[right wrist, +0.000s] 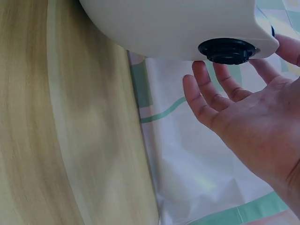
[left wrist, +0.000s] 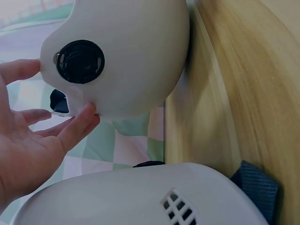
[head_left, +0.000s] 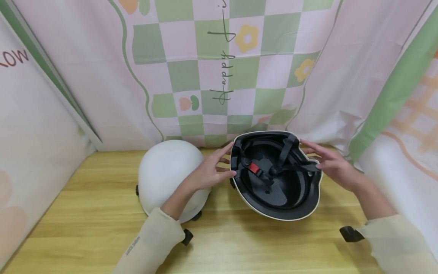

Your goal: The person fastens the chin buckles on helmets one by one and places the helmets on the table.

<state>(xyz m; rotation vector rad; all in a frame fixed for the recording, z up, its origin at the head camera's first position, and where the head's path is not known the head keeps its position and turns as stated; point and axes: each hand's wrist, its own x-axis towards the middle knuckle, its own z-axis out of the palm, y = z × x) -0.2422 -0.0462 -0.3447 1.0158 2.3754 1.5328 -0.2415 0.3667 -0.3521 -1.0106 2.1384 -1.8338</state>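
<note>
A white half-shell helmet (head_left: 273,175) is tipped with its black-lined inside facing me, between my two hands. Inside are black straps and a buckle with a red tab (head_left: 253,168). My left hand (head_left: 208,167) holds its left rim, thumb at the near edge and fingers farther back. On the right rim, my right hand (head_left: 337,167) grips with thumb at the edge and fingers behind the shell. Round black fittings (left wrist: 80,62) show on the shell's sides in the wrist views. Whether the shell touches the table cannot be told.
A second white helmet (head_left: 169,175) sits dome up on the wooden table (head_left: 85,213), left of the held one and partly behind my left forearm. A patterned curtain (head_left: 212,76) hangs along the table's back edge, with cloth at both sides.
</note>
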